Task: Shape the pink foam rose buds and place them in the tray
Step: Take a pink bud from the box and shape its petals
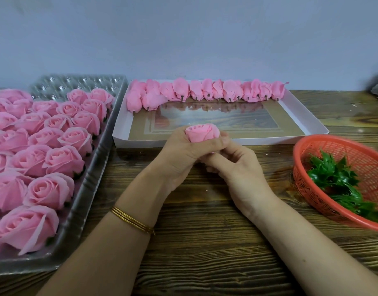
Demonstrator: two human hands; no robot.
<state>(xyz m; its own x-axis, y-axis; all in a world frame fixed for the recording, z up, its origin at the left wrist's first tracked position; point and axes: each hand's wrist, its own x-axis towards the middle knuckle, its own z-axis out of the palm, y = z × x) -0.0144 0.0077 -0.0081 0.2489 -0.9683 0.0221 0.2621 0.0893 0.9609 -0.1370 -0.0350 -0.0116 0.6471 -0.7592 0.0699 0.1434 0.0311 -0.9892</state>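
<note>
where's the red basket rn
Head view, far right: the red plastic basket sits on the wooden table, right of the right hand and nearer than the white tray's right corner.

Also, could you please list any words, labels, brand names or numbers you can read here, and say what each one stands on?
There is no readable text anywhere in this view.
On the white cardboard tray: none; its glossy brown floor shows only reflections.
On the clear plastic blister tray: none.
On the red plastic mesh basket: none.
On the held pink foam rose bud: none.
</note>
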